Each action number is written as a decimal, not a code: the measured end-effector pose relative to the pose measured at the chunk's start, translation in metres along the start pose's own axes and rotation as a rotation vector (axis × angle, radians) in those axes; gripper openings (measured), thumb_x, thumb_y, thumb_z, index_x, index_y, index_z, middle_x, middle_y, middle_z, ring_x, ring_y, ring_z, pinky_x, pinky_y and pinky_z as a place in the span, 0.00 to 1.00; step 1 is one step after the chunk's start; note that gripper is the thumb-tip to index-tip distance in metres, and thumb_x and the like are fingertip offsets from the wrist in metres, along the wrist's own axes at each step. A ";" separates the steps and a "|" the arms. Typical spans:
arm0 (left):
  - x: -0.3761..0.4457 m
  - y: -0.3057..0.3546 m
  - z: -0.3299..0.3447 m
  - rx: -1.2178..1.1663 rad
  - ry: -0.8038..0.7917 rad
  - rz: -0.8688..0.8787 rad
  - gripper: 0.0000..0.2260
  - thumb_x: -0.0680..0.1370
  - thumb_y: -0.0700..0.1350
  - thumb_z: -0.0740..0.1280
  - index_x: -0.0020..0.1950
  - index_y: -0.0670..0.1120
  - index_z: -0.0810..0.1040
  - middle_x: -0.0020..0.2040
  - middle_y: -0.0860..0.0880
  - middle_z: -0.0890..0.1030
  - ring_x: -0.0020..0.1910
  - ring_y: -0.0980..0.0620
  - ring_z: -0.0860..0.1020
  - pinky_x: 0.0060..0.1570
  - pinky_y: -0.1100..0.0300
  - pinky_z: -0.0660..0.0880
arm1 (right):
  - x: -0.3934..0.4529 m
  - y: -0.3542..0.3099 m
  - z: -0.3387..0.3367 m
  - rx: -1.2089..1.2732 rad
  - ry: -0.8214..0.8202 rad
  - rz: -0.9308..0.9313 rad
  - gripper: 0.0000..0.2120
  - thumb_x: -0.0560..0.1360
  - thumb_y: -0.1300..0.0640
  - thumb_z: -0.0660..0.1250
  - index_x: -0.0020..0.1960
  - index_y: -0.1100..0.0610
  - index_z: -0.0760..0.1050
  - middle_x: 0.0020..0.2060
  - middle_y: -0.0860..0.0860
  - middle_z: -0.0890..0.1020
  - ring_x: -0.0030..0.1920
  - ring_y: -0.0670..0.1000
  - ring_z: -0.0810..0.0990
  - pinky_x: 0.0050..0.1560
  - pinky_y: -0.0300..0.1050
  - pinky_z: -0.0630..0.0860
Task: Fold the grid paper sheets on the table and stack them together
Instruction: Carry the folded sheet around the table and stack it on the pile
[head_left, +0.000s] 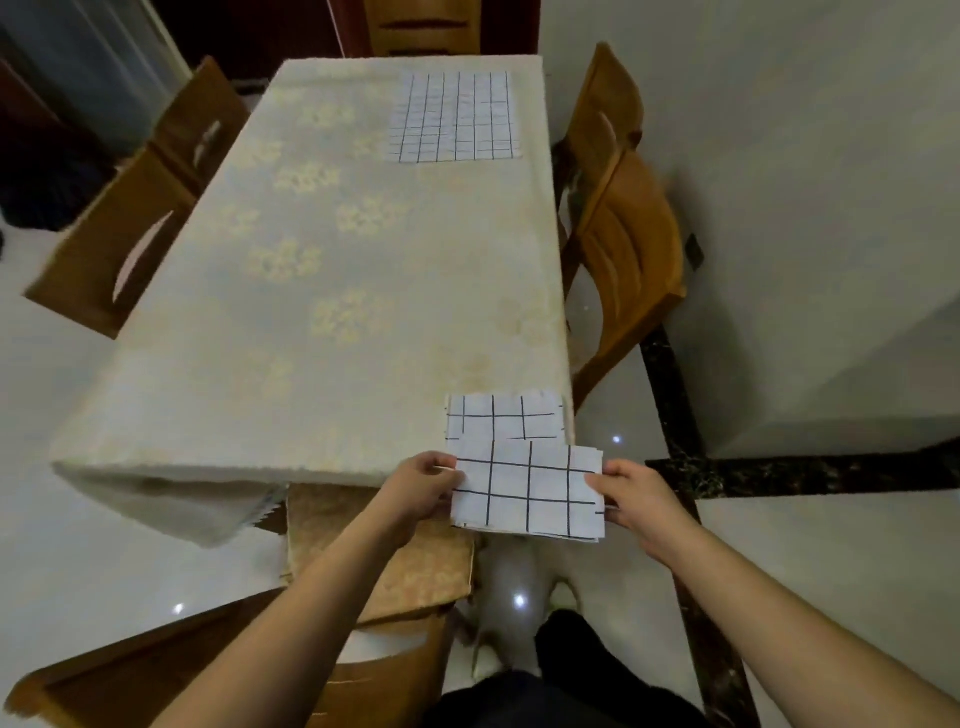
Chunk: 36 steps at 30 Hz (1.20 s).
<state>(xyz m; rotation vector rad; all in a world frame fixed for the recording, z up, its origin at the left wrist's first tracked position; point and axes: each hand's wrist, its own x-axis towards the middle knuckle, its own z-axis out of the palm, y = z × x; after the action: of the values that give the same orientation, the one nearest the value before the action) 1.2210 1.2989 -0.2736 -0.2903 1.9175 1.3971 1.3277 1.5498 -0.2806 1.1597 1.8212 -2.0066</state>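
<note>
Cream floral-clothed table (322, 291) carries one flat white grid paper sheet (454, 117) at its far right and a folded grid sheet (504, 418) at the near right corner. My left hand (423, 486) and right hand (626, 493) pinch another folded grid paper bundle (530, 493) by its side edges, seemingly just off the table's edge.

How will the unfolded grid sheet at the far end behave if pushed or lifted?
The unfolded grid sheet lies flat and thin on the tablecloth, so it is probably light and floppy. A push would likely buckle it or drag on the textured cloth.
</note>
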 end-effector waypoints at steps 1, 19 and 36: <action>0.010 0.001 0.000 0.006 0.023 -0.010 0.06 0.76 0.40 0.69 0.53 0.44 0.78 0.50 0.42 0.81 0.47 0.46 0.82 0.45 0.55 0.80 | 0.011 -0.006 0.002 -0.021 -0.017 0.000 0.06 0.77 0.63 0.67 0.54 0.62 0.77 0.48 0.59 0.83 0.47 0.55 0.83 0.46 0.49 0.81; 0.106 0.022 0.002 0.422 0.380 0.063 0.08 0.78 0.46 0.68 0.56 0.48 0.77 0.42 0.53 0.80 0.37 0.55 0.78 0.33 0.64 0.73 | 0.129 -0.048 0.039 -0.605 0.071 -0.153 0.07 0.73 0.55 0.72 0.45 0.53 0.73 0.39 0.51 0.81 0.41 0.53 0.81 0.48 0.52 0.80; 0.111 -0.005 0.026 1.072 0.505 0.768 0.16 0.74 0.40 0.69 0.61 0.43 0.77 0.60 0.44 0.79 0.58 0.44 0.78 0.56 0.49 0.75 | 0.128 -0.031 0.073 -0.907 0.003 -0.713 0.13 0.79 0.55 0.61 0.62 0.54 0.73 0.56 0.49 0.75 0.57 0.50 0.73 0.58 0.46 0.74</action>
<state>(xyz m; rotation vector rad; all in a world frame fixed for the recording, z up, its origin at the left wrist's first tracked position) 1.1561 1.3460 -0.3553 0.7440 3.0772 0.4782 1.1920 1.5350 -0.3454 0.2496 2.9099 -1.0441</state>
